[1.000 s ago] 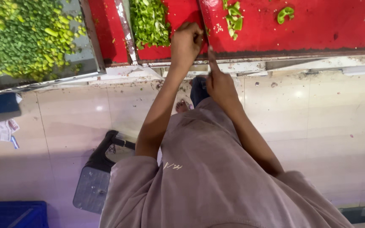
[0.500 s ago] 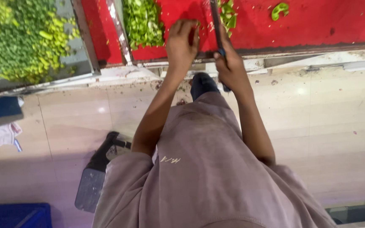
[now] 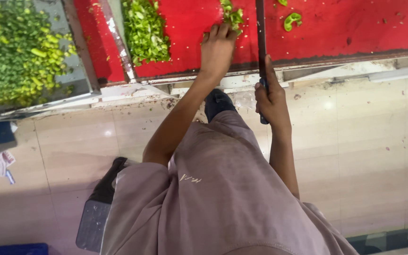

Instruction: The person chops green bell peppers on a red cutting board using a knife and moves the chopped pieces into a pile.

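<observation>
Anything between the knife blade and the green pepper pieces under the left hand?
Nothing visible. The knife in the right hand lies on bare red board, just beside the pepper pieces that the left hand holds down.

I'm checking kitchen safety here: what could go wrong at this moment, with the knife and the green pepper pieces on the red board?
The left hand rests on green pepper pieces close beside the knife blade held by the right hand, so a slip might nick the fingers. The work sits near the red board edge, so pieces could drop to the floor.
</observation>
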